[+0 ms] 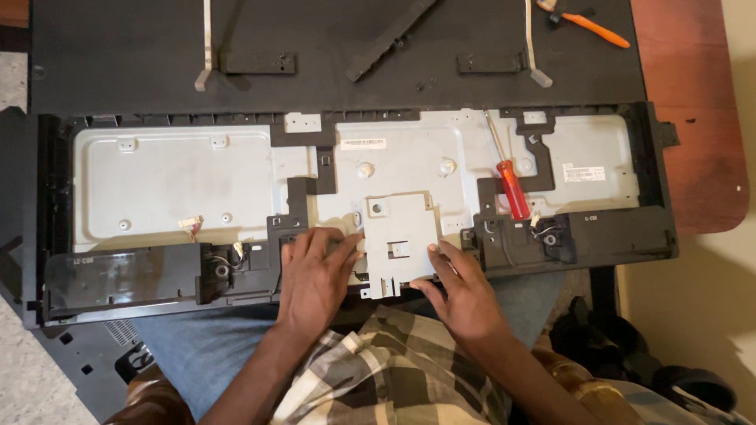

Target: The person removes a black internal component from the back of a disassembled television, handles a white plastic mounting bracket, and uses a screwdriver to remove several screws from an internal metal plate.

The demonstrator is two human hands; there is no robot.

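Note:
A flat-screen panel lies face down across my lap, its silver metal back plate exposed inside a black frame. A small grey metal bracket plate sits near the panel's lower middle edge. My left hand rests on the panel just left of the bracket, fingertips at its left edge. My right hand holds the bracket's lower right corner with the fingers along its right side.
A red-handled screwdriver lies on the back plate to the right of the bracket. An orange-handled tool lies on the removed black back cover beyond the panel. A brown wooden table is at the right. Dark items sit on the floor at lower right.

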